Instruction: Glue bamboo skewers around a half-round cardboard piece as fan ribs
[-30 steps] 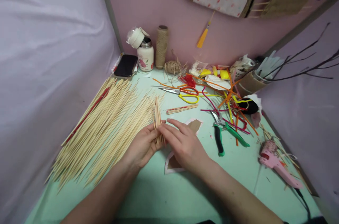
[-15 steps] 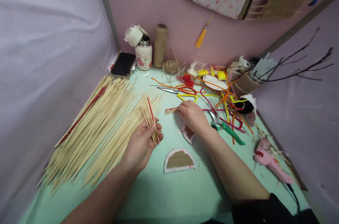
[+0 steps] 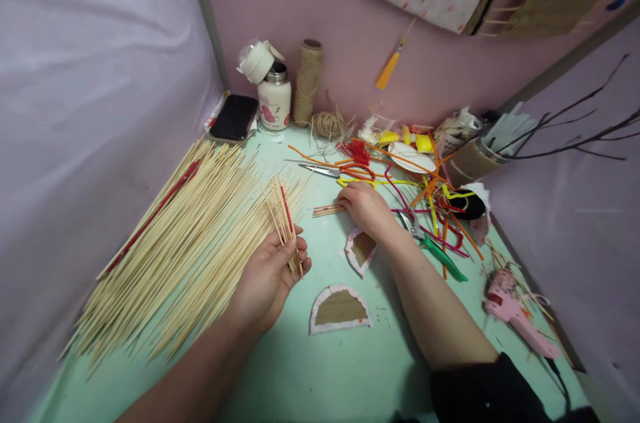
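Observation:
My left hand (image 3: 273,270) is closed round a small bundle of short bamboo sticks (image 3: 281,206), one of them red, which point up and away. My right hand (image 3: 363,203) rests on the table with its fingers curled over the right end of a few short sticks (image 3: 327,210) lying flat; its fingertips are partly hidden. Under my right wrist lies a small half-round piece (image 3: 363,248) with a white fabric edge. A larger half-round brown piece (image 3: 342,310), edged the same way, lies nearer to me.
Long bamboo sticks (image 3: 155,250) cover the left side. Behind my right hand are scissors (image 3: 325,170) and coloured pipe cleaners (image 3: 395,184). Green-handled pruning shears (image 3: 443,255) and a pink glue gun (image 3: 520,320) lie right. A phone (image 3: 234,116), open bottle (image 3: 275,100) and twine spool (image 3: 308,83) stand behind.
The view has shifted slightly. My right hand has drawn a little away from the small half-round piece, showing more of it. My left hand keeps its bundle in nearly the same place.

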Tool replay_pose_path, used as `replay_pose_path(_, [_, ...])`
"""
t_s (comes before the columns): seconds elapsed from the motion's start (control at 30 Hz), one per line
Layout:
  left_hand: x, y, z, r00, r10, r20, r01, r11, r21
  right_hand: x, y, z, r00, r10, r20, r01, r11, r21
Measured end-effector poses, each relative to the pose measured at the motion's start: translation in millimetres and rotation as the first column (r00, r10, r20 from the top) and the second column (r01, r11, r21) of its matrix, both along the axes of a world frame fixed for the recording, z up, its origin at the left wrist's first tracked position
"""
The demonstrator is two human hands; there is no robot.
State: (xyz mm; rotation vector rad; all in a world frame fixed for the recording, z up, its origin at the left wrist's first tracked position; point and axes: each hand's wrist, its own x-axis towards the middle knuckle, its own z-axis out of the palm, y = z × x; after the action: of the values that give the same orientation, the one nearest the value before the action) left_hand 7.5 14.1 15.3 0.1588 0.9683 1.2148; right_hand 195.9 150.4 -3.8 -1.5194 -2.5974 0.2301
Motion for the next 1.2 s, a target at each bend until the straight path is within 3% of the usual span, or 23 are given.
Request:
replay_pose_path(0.27, [1, 0, 0.2, 1.0, -0.01, 0.013, 0.01, 0.999, -0.034, 2, -3, -1.6, 0.998, 0.029, -0.064, -0.03, 0.999, -0.012])
replay_pose_path(0.7, [1, 0, 0.0, 1.0, -0.004, 0.01, 0.004, 0.999, -0.041, -2, -5, 1.8, 0.997, 0.051, 0.06, -0.051, 0.999, -0.013])
replay_pose_path(0.97, [1, 0, 0.2, 1.0, -0.002, 0.0, 0.002, 0.999, -0.04, 4, -6, 9.0, 0.998, 0.056, 0.005, -0.055, 0.998, -0.037])
replay_pose_path(1.2, [2, -1, 0.0, 1.0, -0.014, 0.0, 0.014, 0.998, -0.055, -1, -12, 15.9, 0.983, 0.109, 0.147, -0.094, 0.99, -0.106])
